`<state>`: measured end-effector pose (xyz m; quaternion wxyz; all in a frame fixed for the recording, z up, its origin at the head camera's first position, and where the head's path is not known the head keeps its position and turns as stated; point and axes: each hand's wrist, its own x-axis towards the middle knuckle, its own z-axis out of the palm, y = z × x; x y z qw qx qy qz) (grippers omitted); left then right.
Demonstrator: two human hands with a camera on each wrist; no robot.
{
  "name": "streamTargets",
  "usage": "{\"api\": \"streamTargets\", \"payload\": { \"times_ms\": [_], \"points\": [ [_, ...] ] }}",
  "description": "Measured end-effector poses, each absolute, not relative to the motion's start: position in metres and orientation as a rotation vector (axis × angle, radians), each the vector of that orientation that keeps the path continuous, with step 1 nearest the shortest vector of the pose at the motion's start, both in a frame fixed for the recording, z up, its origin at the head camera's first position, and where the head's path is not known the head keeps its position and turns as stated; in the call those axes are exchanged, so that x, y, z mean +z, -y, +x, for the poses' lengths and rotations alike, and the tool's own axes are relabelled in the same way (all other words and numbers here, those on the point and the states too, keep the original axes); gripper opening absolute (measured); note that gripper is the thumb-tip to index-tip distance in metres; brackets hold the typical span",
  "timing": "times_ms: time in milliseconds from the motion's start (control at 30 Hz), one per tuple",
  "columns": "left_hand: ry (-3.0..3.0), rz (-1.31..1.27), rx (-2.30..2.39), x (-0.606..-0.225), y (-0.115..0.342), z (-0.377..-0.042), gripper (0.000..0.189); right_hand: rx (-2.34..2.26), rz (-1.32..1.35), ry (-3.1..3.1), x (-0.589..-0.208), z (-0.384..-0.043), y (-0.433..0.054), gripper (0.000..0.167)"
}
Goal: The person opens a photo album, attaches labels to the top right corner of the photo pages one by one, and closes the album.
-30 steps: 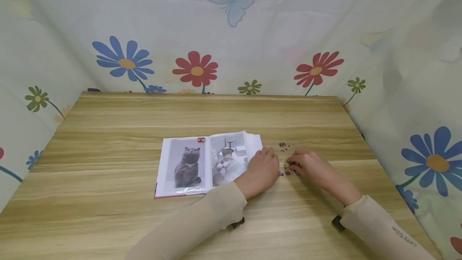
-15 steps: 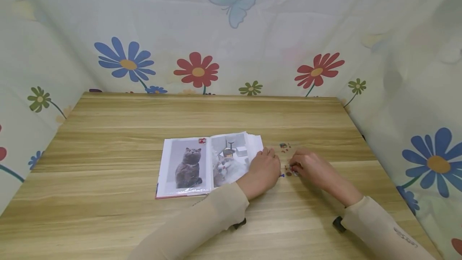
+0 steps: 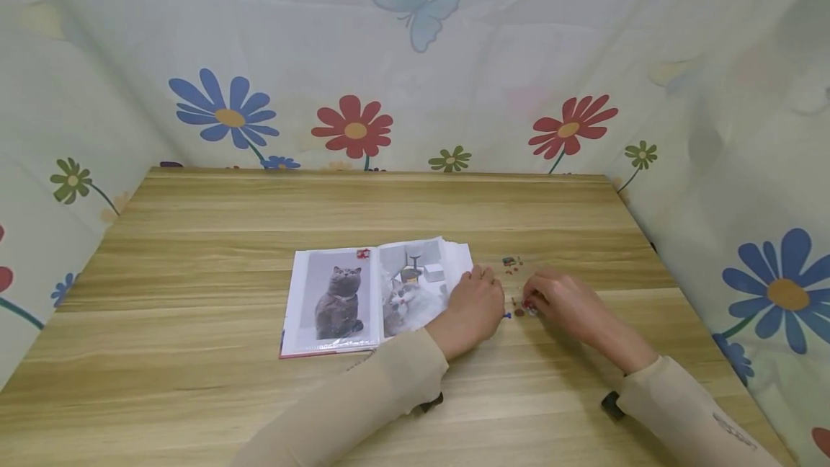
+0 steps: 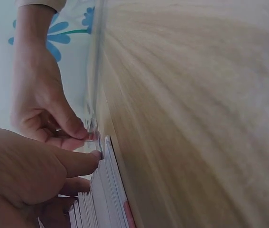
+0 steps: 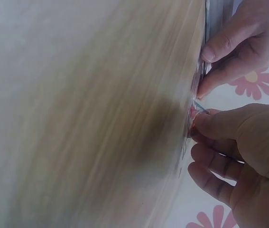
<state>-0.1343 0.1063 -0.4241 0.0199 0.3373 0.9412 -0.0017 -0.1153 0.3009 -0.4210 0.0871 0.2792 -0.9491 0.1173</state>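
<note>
A photo album lies open on the table, with a grey cat photo on its left page and a white-and-grey cat photo on its right page. At the album's right edge, my left hand presses its fingertips and thumb onto a clear sheet of small stickers, partly hidden under the hands. Close beside it, my right hand pinches a small red sticker between thumb and forefinger, low over the sheet. Several brown and blue stickers show near its fingertips.
The wooden table extends around the album. A small red sticker sits at the top right of the left page. Behind and beside the table hangs a flower-printed cloth.
My right hand has drawn slightly to the right, with more of the red sticker showing at its fingertips. My left hand keeps its place on the sheet.
</note>
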Motion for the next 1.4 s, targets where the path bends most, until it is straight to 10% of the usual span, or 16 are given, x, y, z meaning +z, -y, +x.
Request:
{"api": "streamTargets", "payload": {
  "times_ms": [1400],
  "points": [
    [-2.89,1.031,0.017,-0.426,-0.108,-0.135,0.038,0.465,0.807,2.888,-0.42,-0.085,-0.315,0.02]
  ]
}}
